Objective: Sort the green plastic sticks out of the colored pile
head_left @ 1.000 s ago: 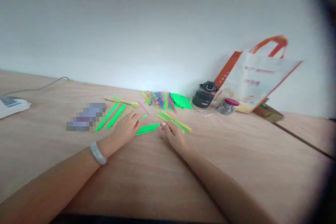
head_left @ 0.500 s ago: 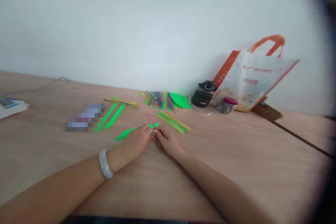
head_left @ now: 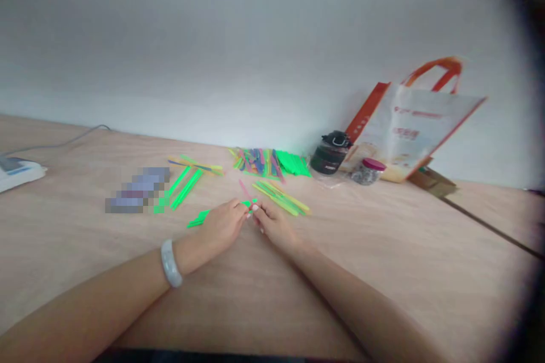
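Note:
My left hand [head_left: 223, 227] and my right hand [head_left: 275, 226] meet at the middle of the table, fingertips almost touching. Between their pinched fingers a thin pink stick [head_left: 244, 188] points up and away; its lower end is hidden. Bright green sticks [head_left: 198, 219] stick out to the left from beneath my left hand, and short green ends [head_left: 254, 201] show by the fingertips. Just beyond my right hand lies a loose group of yellow and green sticks [head_left: 281, 198].
Farther back are a pile of mixed-colour sticks [head_left: 258, 163] and green sticks [head_left: 293, 163]. More green sticks [head_left: 186, 189] lie left, beside a blurred-out object [head_left: 138, 190]. At right stand a black bottle [head_left: 328, 154], a pink-lidded jar [head_left: 368, 171] and a bag [head_left: 415, 130].
My right thumb and fingers have shifted slightly up and to the right at the pink stick. My left hand has hardly moved, and the surrounding things have stayed put.

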Demonstrator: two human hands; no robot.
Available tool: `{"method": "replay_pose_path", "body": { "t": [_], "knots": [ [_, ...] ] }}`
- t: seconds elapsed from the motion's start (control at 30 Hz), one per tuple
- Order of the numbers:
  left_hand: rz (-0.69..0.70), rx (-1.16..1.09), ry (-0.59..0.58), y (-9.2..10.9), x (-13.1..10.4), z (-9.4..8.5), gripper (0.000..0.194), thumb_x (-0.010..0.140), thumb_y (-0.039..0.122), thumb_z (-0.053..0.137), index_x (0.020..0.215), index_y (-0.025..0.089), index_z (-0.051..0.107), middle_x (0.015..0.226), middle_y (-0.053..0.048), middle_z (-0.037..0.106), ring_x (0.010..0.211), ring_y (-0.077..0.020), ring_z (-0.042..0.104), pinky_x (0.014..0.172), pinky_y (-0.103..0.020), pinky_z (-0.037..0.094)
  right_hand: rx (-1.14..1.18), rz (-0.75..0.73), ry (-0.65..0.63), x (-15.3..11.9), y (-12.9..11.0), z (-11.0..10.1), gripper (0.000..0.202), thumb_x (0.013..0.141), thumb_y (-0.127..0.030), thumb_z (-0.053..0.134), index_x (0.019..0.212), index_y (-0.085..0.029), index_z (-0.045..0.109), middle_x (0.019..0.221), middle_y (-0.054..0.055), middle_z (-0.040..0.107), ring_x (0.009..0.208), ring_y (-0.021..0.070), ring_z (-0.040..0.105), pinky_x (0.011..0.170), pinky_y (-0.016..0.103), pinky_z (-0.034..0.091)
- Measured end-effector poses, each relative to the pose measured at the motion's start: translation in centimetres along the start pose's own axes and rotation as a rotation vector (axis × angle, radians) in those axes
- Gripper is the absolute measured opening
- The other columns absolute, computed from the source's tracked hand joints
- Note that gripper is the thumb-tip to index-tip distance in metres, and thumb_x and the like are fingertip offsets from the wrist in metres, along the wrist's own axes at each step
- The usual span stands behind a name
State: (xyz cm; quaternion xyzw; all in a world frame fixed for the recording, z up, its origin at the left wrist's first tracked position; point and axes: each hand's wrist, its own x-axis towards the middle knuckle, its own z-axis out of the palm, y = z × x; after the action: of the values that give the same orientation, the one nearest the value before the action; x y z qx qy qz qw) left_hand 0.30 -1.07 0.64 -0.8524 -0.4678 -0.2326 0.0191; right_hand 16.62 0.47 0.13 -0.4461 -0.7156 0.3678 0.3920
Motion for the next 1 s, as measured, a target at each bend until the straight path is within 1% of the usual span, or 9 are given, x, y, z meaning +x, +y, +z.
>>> {"method": "replay_pose_path", "body": {
  "t": [0.17,0.27,0.37,0.43,0.53,0.6,0.7,0.83,1.0],
  "knots": [
    [-0.043,-0.091,0.005,0.1,0.2,-0.3,0.022,0.091,0.022,0.042,0.088,0.016,0.063,0.088,-0.006,0.063,0.080,-0.0173,0.059,0.072,-0.027,0.047,0.012,-0.008,0.010,0.1,-0.1,0.1,0.033,0.084,-0.044,0.042,0.062,-0.021,0.046,0.054,-0.004,0.043,0.051,0.0111,0.039,0.051,0.024,0.032],
    [-0.070,-0.179,-0.007,0.3,0.2,-0.7,0.022,0.090,0.022,0.043,0.087,0.016,0.064,0.088,-0.006,0.066,0.081,-0.0173,0.060,0.073,-0.028,0.046,0.027,0.010,0.045,0.5,0.2,-0.6,0.035,0.083,-0.049,0.042,0.063,-0.020,0.047,0.054,-0.004,0.043,0.050,0.0113,0.040,0.050,0.024,0.033],
    [-0.103,-0.276,-0.037,0.5,-0.1,-1.0,0.026,0.091,0.024,0.042,0.081,0.017,0.064,0.082,-0.004,0.067,0.076,-0.0164,0.060,0.071,-0.027,0.047,0.022,0.089,0.255,1.2,0.9,-2.6,0.040,0.084,-0.053,0.034,0.068,-0.020,0.050,0.053,-0.004,0.044,0.048,0.0126,0.040,0.049,0.025,0.034],
    [-0.093,-0.287,-0.044,0.5,-0.2,-0.9,0.026,0.091,0.025,0.042,0.081,0.017,0.065,0.081,-0.004,0.066,0.075,-0.0160,0.060,0.070,-0.027,0.047,-0.122,0.108,0.377,1.6,1.5,-3.8,0.041,0.086,-0.051,0.032,0.069,-0.019,0.053,0.054,-0.002,0.047,0.052,0.0143,0.044,0.052,0.026,0.036],
    [-0.001,-0.195,-0.020,0.5,-0.2,-0.3,0.023,0.091,0.022,0.042,0.091,0.017,0.065,0.091,-0.006,0.064,0.083,-0.0168,0.059,0.077,-0.029,0.048,-0.513,-0.030,0.288,1.6,2.4,-4.3,0.032,0.088,-0.036,0.037,0.084,-0.017,0.062,0.080,0.005,0.061,0.075,0.0173,0.055,0.067,0.028,0.042],
    [0.070,-0.116,-0.025,0.3,-0.2,0.2,0.023,0.089,0.016,0.041,0.096,0.016,0.063,0.095,-0.007,0.063,0.088,-0.0176,0.058,0.082,-0.031,0.048,-0.758,-0.073,0.199,1.4,2.7,-3.8,0.029,0.089,-0.028,0.037,0.094,-0.018,0.064,0.093,0.008,0.061,0.085,0.0175,0.056,0.076,0.028,0.042],
    [0.109,-0.039,-0.023,-0.5,-0.3,1.0,0.030,0.084,0.010,0.043,0.109,0.015,0.059,0.106,-0.010,0.059,0.101,-0.0207,0.054,0.090,-0.036,0.045,-1.022,-0.079,0.138,1.1,2.7,-3.0,0.028,0.089,-0.023,0.039,0.097,-0.017,0.065,0.097,0.010,0.059,0.092,0.0187,0.055,0.081,0.028,0.042],
    [0.036,-0.003,0.007,-2.1,-0.5,1.9,0.041,0.081,0.013,0.047,0.122,0.016,0.051,0.123,-0.012,0.052,0.116,-0.0243,0.045,0.099,-0.041,0.040,-1.161,-0.113,0.073,0.9,2.6,-3.2,0.029,0.091,-0.023,0.039,0.096,-0.018,0.067,0.094,0.010,0.061,0.092,0.0206,0.054,0.082,0.030,0.041],
    [0.043,-0.045,-0.056,-3.4,-0.1,2.2,0.035,0.085,0.011,0.042,0.117,0.018,0.054,0.116,-0.009,0.058,0.109,-0.0206,0.051,0.097,-0.037,0.042,-1.170,-0.090,0.065,1.3,3.2,-3.9,0.032,0.092,-0.022,0.037,0.099,-0.017,0.068,0.095,0.012,0.061,0.090,0.0211,0.054,0.080,0.030,0.041]
  ]
}}
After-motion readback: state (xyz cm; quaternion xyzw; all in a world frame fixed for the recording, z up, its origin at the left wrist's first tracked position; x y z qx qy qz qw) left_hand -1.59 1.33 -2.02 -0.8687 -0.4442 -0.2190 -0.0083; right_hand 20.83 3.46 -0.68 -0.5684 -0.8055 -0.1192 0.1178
